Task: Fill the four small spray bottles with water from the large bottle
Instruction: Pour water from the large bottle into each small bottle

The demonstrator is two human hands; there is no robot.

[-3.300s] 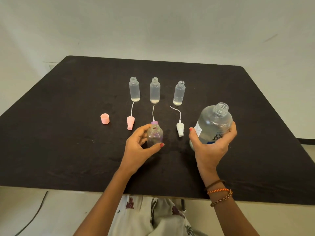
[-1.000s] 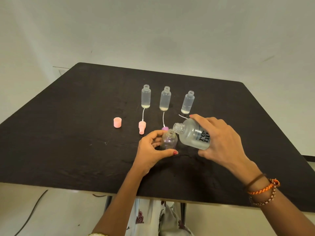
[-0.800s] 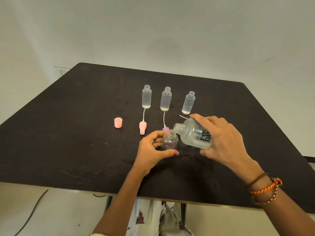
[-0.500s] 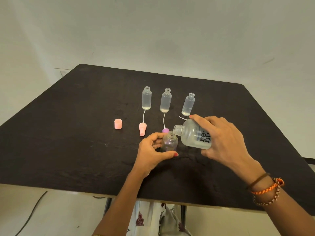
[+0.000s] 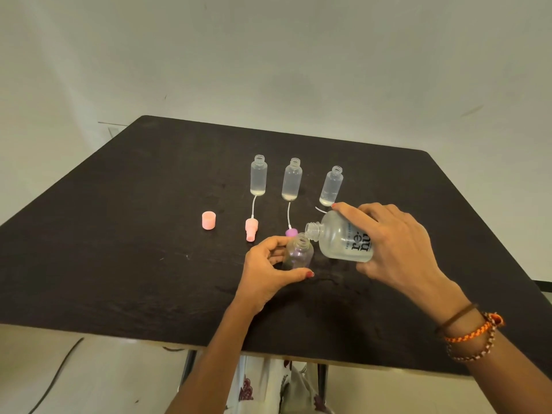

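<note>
Black tabletop [image 5: 119, 264]: left hand [image 5: 265, 276] grips the small spray bottle [image 5: 298, 252], right hand [image 5: 394, 249] grips the tipped large bottle [image 5: 343, 240] (necks barely aligned, water could easily spill).

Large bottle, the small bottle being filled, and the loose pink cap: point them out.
large bottle [image 5: 343, 240], head view, clear body beside its label
small bottle [image 5: 298, 253], head view, body below the neck
pink cap [image 5: 208, 220], head view, side wall
</note>
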